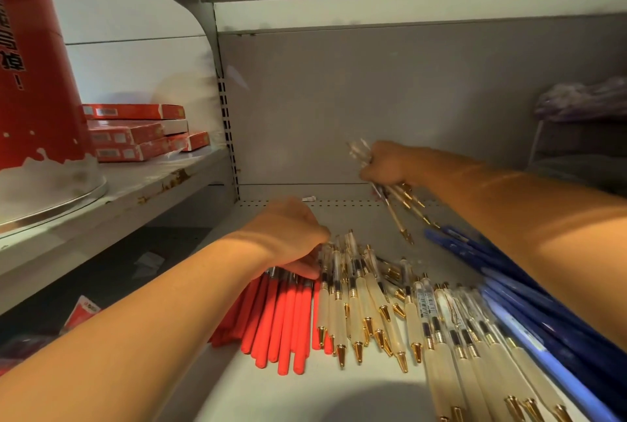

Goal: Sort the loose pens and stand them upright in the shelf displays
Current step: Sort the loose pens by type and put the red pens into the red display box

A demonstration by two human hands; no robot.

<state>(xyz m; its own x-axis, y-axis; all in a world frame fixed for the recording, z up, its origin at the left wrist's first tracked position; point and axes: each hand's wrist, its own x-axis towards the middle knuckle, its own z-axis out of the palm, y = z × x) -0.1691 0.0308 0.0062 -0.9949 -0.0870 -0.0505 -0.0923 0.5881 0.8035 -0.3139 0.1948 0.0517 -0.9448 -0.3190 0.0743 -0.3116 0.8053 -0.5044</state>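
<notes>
Three colour groups of pens lie flat on the grey shelf (305,398) in the head view: red pens (285,319) at left, cream pens with gold tips (376,306) in the middle, blue pens (529,306) along the right, all with their long axes running roughly front to back and their tips pointing toward the person. The left hand (288,235) rests palm-down on the far ends of the red and nearest cream pens, fingers curled over them; whether it actually grips any is hidden under the hand. The right hand (386,163) is raised farther back and to the right, closed around a small bundle of cream pens (400,207) that hangs tilted, tips down and toward the viewer, clear of the shelf surface. No upright display holder is plainly visible; a blurred rack (576,136) sits at far right, near the right hand. Judging by this, the held bundle must be turned from slanted to vertical, and the right hand is the nearer one to do it. Red boxes (135,133) are stacked on the neighbouring shelf at left
</notes>
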